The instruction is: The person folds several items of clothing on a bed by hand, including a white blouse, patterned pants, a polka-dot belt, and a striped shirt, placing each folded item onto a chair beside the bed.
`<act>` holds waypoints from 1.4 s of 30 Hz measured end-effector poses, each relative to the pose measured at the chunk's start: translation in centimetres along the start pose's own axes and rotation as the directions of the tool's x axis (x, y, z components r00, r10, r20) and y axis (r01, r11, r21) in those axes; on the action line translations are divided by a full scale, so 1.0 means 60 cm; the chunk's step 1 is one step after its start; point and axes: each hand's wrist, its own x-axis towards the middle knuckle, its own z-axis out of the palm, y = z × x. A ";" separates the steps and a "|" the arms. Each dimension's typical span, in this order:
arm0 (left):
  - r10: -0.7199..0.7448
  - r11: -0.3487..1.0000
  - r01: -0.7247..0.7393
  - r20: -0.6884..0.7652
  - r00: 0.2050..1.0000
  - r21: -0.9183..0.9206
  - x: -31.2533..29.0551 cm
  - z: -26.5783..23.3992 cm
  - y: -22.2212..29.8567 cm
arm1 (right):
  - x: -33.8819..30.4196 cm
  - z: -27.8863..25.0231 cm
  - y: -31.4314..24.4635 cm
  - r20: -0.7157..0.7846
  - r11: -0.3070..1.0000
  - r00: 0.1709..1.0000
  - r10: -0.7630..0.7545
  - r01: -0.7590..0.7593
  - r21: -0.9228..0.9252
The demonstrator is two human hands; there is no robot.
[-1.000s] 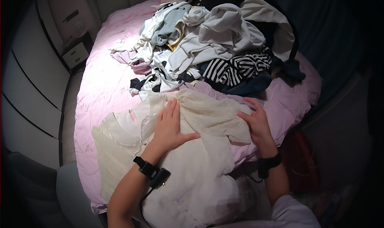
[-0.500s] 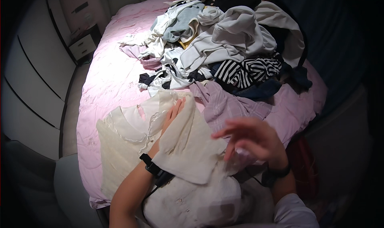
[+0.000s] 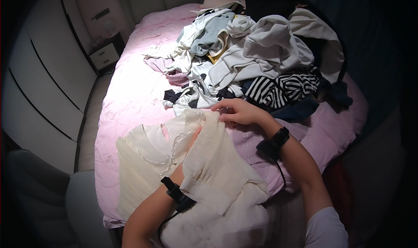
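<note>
A cream blouse [image 3: 204,161] with a scalloped, lace-edged collar lies spread at the near end of the bed, its lower part hanging toward me. My left hand [image 3: 194,137] reaches up beneath a folded-over part of the blouse. Only a strip of its straight fingers shows beside the collar; the rest is under cloth. At the blouse's upper right shoulder, my right hand [image 3: 237,112] pinches the fabric between thumb and fingers. A mauve checked garment [image 3: 244,139] lies under my right forearm. Black straps with small devices circle both wrists.
A pink quilt [image 3: 126,91] covers the bed. Beyond the blouse is a heap of clothes, with a light grey garment [image 3: 270,43] and a black-and-white striped one [image 3: 283,89]. A grey chair [image 3: 82,204] stands at left, near a white wardrobe [image 3: 48,82]. A nightstand [image 3: 104,56] is farther back.
My right hand has moved up and left from above the blouse's lower right side to its shoulder and taken hold there. Cloth now covers more of my left hand. The view has shifted slightly.
</note>
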 end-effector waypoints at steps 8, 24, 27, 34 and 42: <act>0.149 0.979 -0.138 0.060 0.987 -0.152 -0.021 -0.004 0.008 | 0.049 0.013 0.084 0.012 0.987 0.996 0.092 -0.092 0.134; 0.230 0.915 -0.031 0.456 0.860 -0.402 -0.094 -0.267 0.251 | 0.059 0.015 0.093 -0.104 0.981 0.988 -0.113 0.128 0.145; 0.095 0.994 -0.077 0.301 0.949 -0.071 -0.045 -0.204 0.239 | 0.050 0.015 0.090 0.024 0.944 0.992 0.120 -0.122 0.305; 0.131 0.981 -0.138 0.059 0.990 0.139 -0.021 -0.085 0.242 | 0.055 0.037 0.071 -0.146 0.997 0.988 0.054 -0.045 0.060; 0.156 0.988 -0.157 0.150 0.976 -0.006 -0.044 -0.101 0.257 | 0.040 0.038 0.049 -0.196 0.995 0.976 0.099 -0.099 0.014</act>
